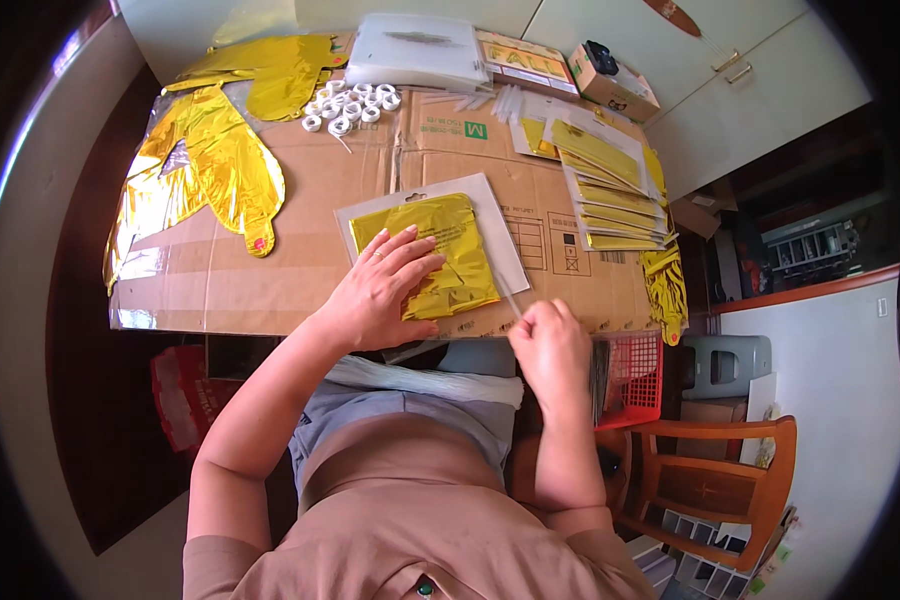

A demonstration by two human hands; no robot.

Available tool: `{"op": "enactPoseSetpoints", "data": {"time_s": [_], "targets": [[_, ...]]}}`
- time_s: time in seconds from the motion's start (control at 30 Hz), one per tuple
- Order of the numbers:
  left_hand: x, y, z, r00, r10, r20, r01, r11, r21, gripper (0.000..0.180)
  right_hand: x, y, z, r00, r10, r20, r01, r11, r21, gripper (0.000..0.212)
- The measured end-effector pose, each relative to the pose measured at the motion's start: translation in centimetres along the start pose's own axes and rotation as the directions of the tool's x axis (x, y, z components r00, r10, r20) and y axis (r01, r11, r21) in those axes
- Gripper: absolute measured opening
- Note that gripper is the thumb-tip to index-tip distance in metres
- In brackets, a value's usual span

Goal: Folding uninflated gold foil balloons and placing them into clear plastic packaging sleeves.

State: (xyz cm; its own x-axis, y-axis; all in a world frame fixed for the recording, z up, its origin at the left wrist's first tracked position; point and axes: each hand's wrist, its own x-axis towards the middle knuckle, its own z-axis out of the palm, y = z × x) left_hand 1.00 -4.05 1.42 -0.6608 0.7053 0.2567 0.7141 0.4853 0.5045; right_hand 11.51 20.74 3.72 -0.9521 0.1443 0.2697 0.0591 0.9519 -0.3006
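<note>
My left hand [385, 285] lies with fingers spread on a folded gold foil balloon [455, 235], pressing it down at the table's front edge. Under the foil is a pale flat packet [505, 235] with a hanging hole at its top. My right hand [552, 345] is closed at the packet's lower right corner. Its fingers pinch a thin translucent strip, like a straw [511, 303], which reaches toward the foil. The strip's lower end is hidden in the fist.
Unfolded gold foil balloons [220, 160] lie at the left. White ribbon rolls [342, 105] and a stack of clear bags [415, 50] sit at the back. Filled packets [610, 190] are piled right. A red basket [635, 380] and wooden chair [715, 490] stand below, right.
</note>
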Motion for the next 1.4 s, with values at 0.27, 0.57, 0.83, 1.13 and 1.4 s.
{"op": "enactPoseSetpoints", "data": {"time_s": [0.27, 0.57, 0.83, 1.13, 1.4], "targets": [[-1.1, 0.0, -1.0, 0.991, 0.033, -0.129, -0.04, 0.998, -0.055, 0.098, 1.6, 6.3, -5.4, 0.96, 0.178, 0.216, -0.225, 0.95, 0.214, 0.008], [-3.9, 0.3, -2.5, 0.983, -0.122, -0.14, 0.14, 0.982, 0.13, 0.098, 6.5, 9.2, 0.7, 0.986, 0.159, 0.04, -0.164, 0.961, 0.221, 0.013], [-4.2, 1.5, -0.9, 0.984, 0.029, -0.173, -0.016, 0.997, 0.076, 0.06, 0.5, 1.1, -1.6, 0.999, -0.013, -0.033, 0.025, 0.903, 0.429, 0.01], [-3.4, 1.2, 0.8, 0.945, 0.119, -0.303, -0.122, 0.992, 0.008, 0.023, -1.5, -1.5, 1.3, 0.925, -0.334, -0.181, 0.378, 0.855, 0.355, 0.013], [-3.8, 1.1, 0.9, 0.933, 0.133, -0.334, -0.14, 0.99, 0.003, 0.017, -1.3, -2.4, 4.1, 0.886, -0.425, -0.184, 0.453, 0.877, 0.16, 0.029]]}}
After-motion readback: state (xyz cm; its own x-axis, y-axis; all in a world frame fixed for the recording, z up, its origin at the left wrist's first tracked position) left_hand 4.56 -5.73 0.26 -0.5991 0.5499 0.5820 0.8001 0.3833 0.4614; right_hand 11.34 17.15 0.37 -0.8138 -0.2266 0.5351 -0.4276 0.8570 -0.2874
